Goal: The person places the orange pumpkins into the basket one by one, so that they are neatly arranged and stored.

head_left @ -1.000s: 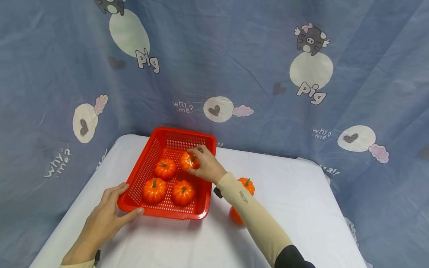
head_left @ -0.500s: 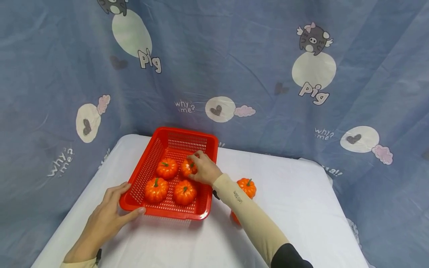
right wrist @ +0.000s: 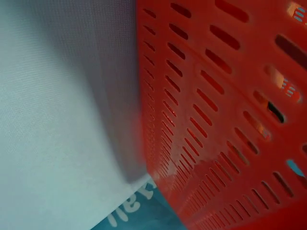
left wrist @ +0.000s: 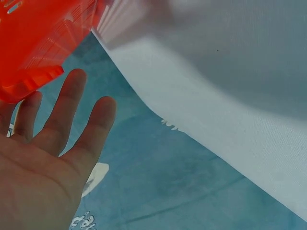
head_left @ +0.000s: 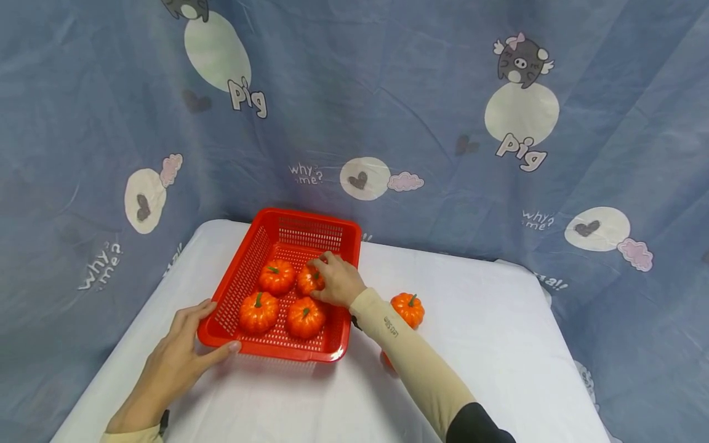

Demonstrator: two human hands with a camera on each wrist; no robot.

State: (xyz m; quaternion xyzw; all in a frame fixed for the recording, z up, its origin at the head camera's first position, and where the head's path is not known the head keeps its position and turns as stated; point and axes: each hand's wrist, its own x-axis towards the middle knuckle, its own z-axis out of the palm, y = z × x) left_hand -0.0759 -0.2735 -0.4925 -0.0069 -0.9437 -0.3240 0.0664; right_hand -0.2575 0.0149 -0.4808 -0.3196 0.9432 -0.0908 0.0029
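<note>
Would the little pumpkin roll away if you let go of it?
Probably not far. The pumpkin under the right hand looks squat, and the others sit upright, stems up. The basket walls would likely stop it. It seems light, held by fingers alone.

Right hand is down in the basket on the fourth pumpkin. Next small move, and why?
Probably let go and lift out. The right hand holds the pumpkin low inside the red basket, level with three others, while the left hand steadies the rim. Another pumpkin waits on the table.
</note>
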